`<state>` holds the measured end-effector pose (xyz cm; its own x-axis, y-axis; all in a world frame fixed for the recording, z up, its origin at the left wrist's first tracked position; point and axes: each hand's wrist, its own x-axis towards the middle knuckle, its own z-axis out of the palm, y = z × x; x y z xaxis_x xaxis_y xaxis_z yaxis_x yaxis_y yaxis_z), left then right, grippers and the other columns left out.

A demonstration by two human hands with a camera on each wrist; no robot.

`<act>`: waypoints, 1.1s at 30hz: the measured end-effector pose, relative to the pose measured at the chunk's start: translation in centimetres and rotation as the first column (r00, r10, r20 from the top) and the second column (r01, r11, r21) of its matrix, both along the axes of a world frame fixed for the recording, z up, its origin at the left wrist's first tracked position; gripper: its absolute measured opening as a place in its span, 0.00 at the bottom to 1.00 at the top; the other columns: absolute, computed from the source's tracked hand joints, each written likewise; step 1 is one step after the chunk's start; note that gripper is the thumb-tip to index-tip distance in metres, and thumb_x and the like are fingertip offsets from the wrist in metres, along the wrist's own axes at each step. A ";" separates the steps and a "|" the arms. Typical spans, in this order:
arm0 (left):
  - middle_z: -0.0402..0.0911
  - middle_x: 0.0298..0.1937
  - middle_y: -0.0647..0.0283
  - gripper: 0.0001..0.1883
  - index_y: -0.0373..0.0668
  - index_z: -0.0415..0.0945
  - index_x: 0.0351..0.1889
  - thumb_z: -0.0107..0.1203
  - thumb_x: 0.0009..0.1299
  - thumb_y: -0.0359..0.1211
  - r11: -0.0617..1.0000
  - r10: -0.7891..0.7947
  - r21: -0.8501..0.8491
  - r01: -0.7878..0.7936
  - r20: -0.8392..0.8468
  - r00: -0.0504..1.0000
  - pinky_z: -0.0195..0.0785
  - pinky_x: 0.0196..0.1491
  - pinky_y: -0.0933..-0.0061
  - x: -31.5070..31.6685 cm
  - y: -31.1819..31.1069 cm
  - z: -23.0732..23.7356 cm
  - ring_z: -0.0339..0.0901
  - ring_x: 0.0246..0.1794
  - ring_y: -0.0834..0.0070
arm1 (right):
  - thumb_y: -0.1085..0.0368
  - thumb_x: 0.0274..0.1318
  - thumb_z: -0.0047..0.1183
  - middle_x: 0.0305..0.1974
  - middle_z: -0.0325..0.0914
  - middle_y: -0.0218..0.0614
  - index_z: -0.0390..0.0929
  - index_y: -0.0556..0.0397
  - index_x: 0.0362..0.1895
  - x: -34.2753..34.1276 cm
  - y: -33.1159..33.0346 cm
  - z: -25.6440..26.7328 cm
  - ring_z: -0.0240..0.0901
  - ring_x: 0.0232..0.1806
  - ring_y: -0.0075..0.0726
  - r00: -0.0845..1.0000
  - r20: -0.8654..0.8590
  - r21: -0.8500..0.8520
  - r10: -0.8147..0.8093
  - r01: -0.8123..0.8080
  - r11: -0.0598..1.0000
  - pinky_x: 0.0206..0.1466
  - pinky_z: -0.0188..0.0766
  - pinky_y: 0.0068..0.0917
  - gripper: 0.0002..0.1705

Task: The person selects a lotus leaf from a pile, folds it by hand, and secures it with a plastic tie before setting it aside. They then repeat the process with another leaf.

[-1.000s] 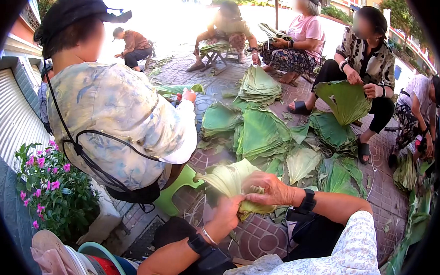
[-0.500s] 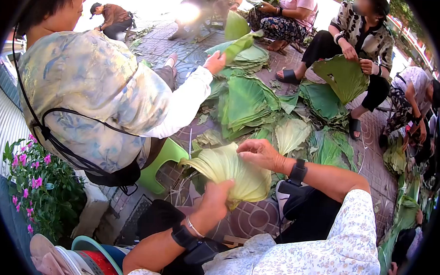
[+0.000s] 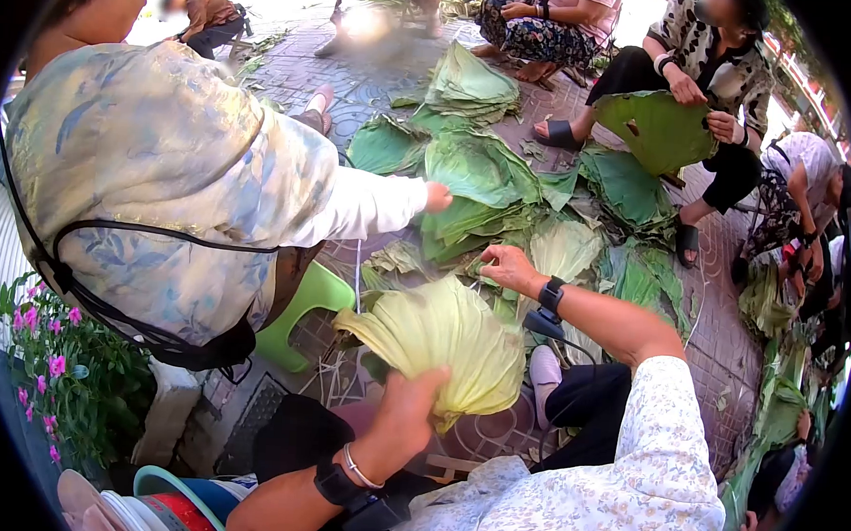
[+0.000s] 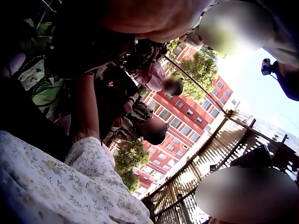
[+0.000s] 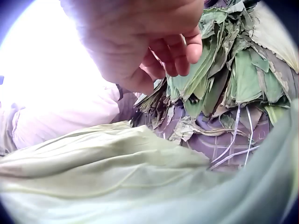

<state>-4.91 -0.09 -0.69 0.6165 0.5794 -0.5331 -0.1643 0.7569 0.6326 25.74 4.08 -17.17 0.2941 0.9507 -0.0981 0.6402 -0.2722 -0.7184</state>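
My left hand (image 3: pixel 408 407) grips the near edge of a pale yellow-green folded lotus leaf (image 3: pixel 460 338), thumb on top and the other fingers hidden under it. The leaf fans out over the paving in front of my knees. Beyond its far right edge is my right hand (image 3: pixel 513 269), raised with its fingers loosely bent. In the right wrist view, this right hand (image 5: pixel 159 42) holds nothing, and the pale lotus leaf (image 5: pixel 117 172) spreads below it. The left wrist view shows only a dark part of the left hand (image 4: pixel 154 18).
Green lotus leaf piles (image 3: pixel 477 168) lie ahead, with a pale leaf (image 3: pixel 564 248) nearer. Close on the left, a person (image 3: pixel 163 188) reaches over the piles beside a green stool (image 3: pixel 300 312). Another person (image 3: pixel 704 88) holds a leaf at right. Pink flowers (image 3: pixel 56 363) grow at left.
My right hand has left the leaf and moved right and away from me. The leaf, earlier bunched between both hands, now spreads wide from my left hand. The person at left has reached toward the piles.
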 end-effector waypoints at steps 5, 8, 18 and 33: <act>0.73 0.55 0.57 0.22 0.35 0.64 0.60 0.49 0.66 0.24 0.978 -0.115 0.167 0.122 -0.047 0.992 0.68 0.54 0.66 -0.1 0.1 0.3 0.73 0.53 0.67 | 0.54 0.39 0.57 0.36 0.79 0.48 0.79 0.56 0.38 1.1 0.9 -3.2 0.76 0.41 0.48 1.000 0.004 -0.007 -0.026 0.026 1.000 0.46 0.70 0.36 0.23; 0.73 0.55 0.58 0.22 0.35 0.63 0.60 0.49 0.66 0.25 0.996 -0.084 0.014 0.086 -0.079 0.993 0.66 0.56 0.67 0.6 0.2 1.1 0.72 0.54 0.68 | 0.55 0.38 0.58 0.38 0.79 0.48 0.79 0.56 0.38 2.0 1.5 -5.0 0.75 0.42 0.49 0.999 0.021 -0.026 -0.033 0.034 0.999 0.47 0.70 0.37 0.23; 0.74 0.54 0.59 0.20 0.34 0.66 0.58 0.48 0.67 0.25 0.933 -0.175 0.262 0.247 -0.269 0.947 0.64 0.56 0.70 2.5 1.2 2.6 0.72 0.54 0.71 | 0.61 0.42 0.60 0.36 0.79 0.39 0.74 0.60 0.44 3.5 6.6 -10.0 0.76 0.35 0.35 0.974 -0.180 0.065 -0.139 0.152 0.986 0.37 0.73 0.29 0.24; 0.77 0.42 0.42 0.20 0.37 0.72 0.47 0.50 0.55 0.15 0.743 -0.100 0.552 0.379 -0.468 0.878 0.66 0.49 0.58 1.1 2.0 -0.5 0.73 0.45 0.42 | 0.61 0.49 0.59 0.40 0.71 0.32 0.65 0.53 0.57 -1.6 14.1 -13.0 0.71 0.37 0.27 0.229 -0.940 -0.189 -0.254 0.271 0.944 0.27 0.65 0.23 0.30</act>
